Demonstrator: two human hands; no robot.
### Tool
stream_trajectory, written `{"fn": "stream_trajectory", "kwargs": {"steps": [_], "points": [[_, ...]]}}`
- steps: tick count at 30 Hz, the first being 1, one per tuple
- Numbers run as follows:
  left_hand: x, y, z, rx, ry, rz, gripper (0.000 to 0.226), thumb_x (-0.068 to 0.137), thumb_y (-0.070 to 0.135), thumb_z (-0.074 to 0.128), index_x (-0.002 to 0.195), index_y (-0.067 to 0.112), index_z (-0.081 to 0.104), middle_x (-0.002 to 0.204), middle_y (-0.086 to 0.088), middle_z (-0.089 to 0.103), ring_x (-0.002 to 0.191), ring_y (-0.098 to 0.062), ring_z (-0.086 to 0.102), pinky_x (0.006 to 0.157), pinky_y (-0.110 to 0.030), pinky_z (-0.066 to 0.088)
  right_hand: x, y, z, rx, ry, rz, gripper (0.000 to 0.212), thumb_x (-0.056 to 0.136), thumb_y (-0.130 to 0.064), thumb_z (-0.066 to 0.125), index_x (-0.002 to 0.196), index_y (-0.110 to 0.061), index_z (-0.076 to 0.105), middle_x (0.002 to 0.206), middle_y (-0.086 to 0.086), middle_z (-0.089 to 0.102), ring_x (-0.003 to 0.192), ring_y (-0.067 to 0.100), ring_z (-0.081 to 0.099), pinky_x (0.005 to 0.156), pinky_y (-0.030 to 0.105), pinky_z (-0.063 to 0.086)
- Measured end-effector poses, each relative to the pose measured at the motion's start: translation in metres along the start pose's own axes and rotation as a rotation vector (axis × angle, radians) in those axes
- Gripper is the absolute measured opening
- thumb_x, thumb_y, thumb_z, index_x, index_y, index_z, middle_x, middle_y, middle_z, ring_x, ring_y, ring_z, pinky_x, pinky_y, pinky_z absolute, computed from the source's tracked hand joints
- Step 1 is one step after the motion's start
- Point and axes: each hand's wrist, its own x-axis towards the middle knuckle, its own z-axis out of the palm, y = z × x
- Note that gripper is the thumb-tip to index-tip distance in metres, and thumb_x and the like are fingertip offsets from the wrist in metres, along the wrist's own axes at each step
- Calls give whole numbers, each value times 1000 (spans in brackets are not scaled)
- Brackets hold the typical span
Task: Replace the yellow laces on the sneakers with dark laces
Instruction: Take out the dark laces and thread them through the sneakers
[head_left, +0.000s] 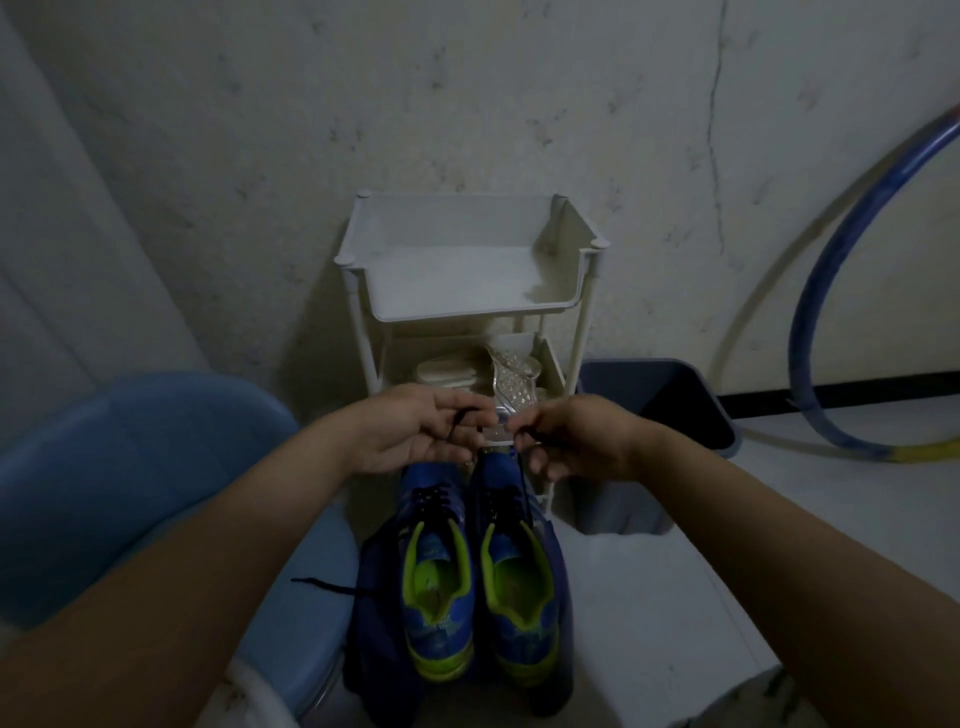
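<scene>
A stained pale wall (467, 104) and a light floor (675, 571) are closing in a dim corner, where a big blue tub (130, 467) is sitting at the left and a blue hoop (831, 270) is leaning at the right. Between them a white tiered trolley (467, 313) is standing against the wall, with a dark bin (675, 395) just beside it. The sneakers (439, 613) are lying side by side on the floor, toes toward the trolley, both showing dark lacing and no yellow, so the job is looking near its end. The left hand (415, 431) is pinching a tip of the dark lace (523, 483) between thumb and fingers; the right hand (576, 441) is pinching the strand rising from the right-side shoe, its other fingers curling in. Both ends are probably being evened above the eyelets; next, each tip is needing a steady feed through the remaining holes. No brand or writing is proving readable in this light.
</scene>
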Motion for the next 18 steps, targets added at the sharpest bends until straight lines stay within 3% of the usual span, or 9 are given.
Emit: {"fn": "stream_trajectory", "kwargs": {"steps": [3, 5, 8, 11, 14, 18], "points": [[0, 0, 6, 109, 89, 80, 29, 93, -7, 50, 116, 5, 63, 102, -9, 73, 84, -18, 72, 70, -28, 61, -5, -7, 5, -13, 40, -106, 32, 98, 4, 37, 110, -7, 65, 88, 8, 68, 67, 19, 64, 53, 26, 49], [2, -2, 10, 201, 174, 120, 20, 94, 6, 58, 113, 4, 66, 94, -9, 73, 76, -17, 70, 67, -27, 60, -7, -7, 8, -61, 85, -150, 23, 96, 2, 50, 111, -2, 66, 88, 10, 70, 66, 19, 65, 52, 25, 50], [7, 1, 11, 351, 357, 205, 23, 98, 24, 56, 97, 9, 73, 72, -3, 56, 58, -12, 52, 55, -25, 46, -7, -7, 12, -151, 224, -219, 23, 95, -19, 61, 105, -2, 71, 72, 12, 63, 56, 17, 55, 51, 23, 46], [5, 6, 18, 511, 449, 262, 32, 101, 36, 49, 93, 21, 77, 77, 1, 56, 68, -13, 52, 63, -24, 44, -5, -11, 12, -304, 329, -308, 26, 94, -34, 62, 97, -13, 77, 81, 16, 65, 68, 22, 53, 66, 30, 48], [2, 10, 28, 486, 431, 301, 32, 102, 35, 46, 94, 23, 75, 95, 2, 70, 91, -14, 65, 74, -24, 51, -7, -16, 15, -291, 327, -376, 26, 97, -30, 57, 100, -12, 75, 89, 3, 73, 79, 16, 64, 73, 27, 54], [1, 15, 43, 199, 387, 321, 34, 105, 23, 41, 90, 7, 66, 81, -9, 64, 74, -18, 62, 67, -28, 57, -9, -25, 23, -70, 257, -414, 25, 100, -21, 52, 99, -2, 69, 79, 11, 65, 69, 24, 62, 68, 34, 56]]}}
